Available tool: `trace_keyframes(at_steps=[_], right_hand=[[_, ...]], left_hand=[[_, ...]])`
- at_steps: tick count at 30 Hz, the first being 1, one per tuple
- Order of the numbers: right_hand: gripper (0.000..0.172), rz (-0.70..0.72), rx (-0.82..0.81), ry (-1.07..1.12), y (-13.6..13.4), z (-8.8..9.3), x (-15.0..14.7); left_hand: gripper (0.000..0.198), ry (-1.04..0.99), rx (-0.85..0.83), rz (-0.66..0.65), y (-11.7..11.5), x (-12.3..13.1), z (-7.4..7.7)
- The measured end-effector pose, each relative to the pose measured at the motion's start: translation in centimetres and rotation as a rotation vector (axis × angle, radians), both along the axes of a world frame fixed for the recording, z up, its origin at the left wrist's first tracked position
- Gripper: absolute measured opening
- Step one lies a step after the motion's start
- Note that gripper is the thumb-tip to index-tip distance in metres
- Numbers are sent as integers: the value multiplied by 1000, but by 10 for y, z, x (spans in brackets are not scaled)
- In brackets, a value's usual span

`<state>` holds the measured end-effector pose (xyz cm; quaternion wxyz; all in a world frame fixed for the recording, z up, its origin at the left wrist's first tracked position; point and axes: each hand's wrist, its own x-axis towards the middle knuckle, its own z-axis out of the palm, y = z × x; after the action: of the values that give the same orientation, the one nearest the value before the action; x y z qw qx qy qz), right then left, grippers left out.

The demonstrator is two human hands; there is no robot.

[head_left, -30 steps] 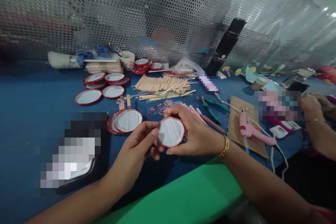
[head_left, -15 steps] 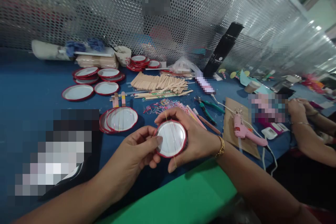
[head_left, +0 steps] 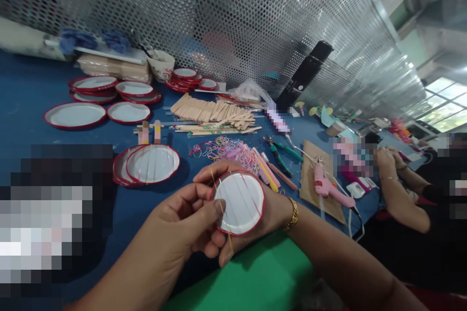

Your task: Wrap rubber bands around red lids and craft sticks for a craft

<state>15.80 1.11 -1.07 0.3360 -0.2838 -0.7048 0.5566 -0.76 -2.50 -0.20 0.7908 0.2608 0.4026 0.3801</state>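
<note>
A red-rimmed jar lid (head_left: pixel 241 201) lies with its white inside towards me, several thin bands stretched over it. My left hand (head_left: pixel 195 218) is closed on the lid's left edge, its thumb on the white face. Behind and right of the lid is my right hand (head_left: pixel 270 214), wearing a gold bracelet. A yellowish rubber band (head_left: pixel 229 244) runs taut between its thumb and forefinger, crossing the lid's left part. To the left rest two overlapping lids, the upper banded lid (head_left: pixel 153 164) also carrying bands. The tangled coloured rubber bands (head_left: pixel 233 150) lie just beyond my hands.
Plain red-rimmed lids (head_left: pixel 75 115) lie at the left. Wooden sticks (head_left: pixel 200 109), pliers (head_left: pixel 279 158) and a pink glue gun (head_left: pixel 330 187) sit farther out. A green sheet (head_left: pixel 251 277) is below my hands. At the right, another person's hands (head_left: pixel 388 163) are visible.
The view has shifted, so table items appear farther left. The lid appears larger and more face-on. The taut rubber band has moved from the lid's middle towards its left side.
</note>
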Motion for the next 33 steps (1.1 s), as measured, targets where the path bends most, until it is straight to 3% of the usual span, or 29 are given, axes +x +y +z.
trace_keyframes(at_steps=[23, 33], right_hand=[[100, 47, -13, 67, 2, 4, 6], [99, 64, -36, 79, 1, 1, 5]], left_hand=[[35, 78, 27, 85, 1, -1, 0], [34, 70, 44, 66, 3, -1, 2]])
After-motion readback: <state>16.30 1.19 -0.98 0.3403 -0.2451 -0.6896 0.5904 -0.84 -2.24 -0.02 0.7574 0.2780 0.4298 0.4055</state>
